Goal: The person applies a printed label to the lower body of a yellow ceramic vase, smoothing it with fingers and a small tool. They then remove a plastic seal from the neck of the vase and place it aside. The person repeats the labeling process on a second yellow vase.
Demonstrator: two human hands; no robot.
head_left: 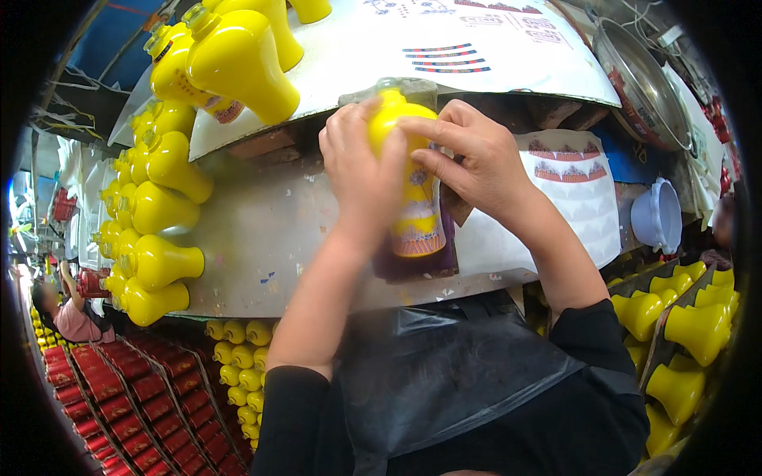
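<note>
A glossy yellow bottle (419, 222) with a clear neck lies tilted back on a dark purple pad in front of me, its neck end away from me. Patterned decals in purple and red cover its lower body. Slightly smeared by motion, my left hand (357, 159) is closed around the bottle's left side near the shoulder. My right hand (480, 163) has its thumb and index finger bent together against the upper front of the bottle. Whatever sits between those fingertips, if anything, is too small to make out.
Decal sheets (575, 206) lie right of the bottle; a raised white board (357, 47) carries more decal strips. Yellow bottles (163, 262) line the table's left side. At right are a lilac bucket (657, 216) and a metal pan (643, 79). Another person (71, 309) is far left.
</note>
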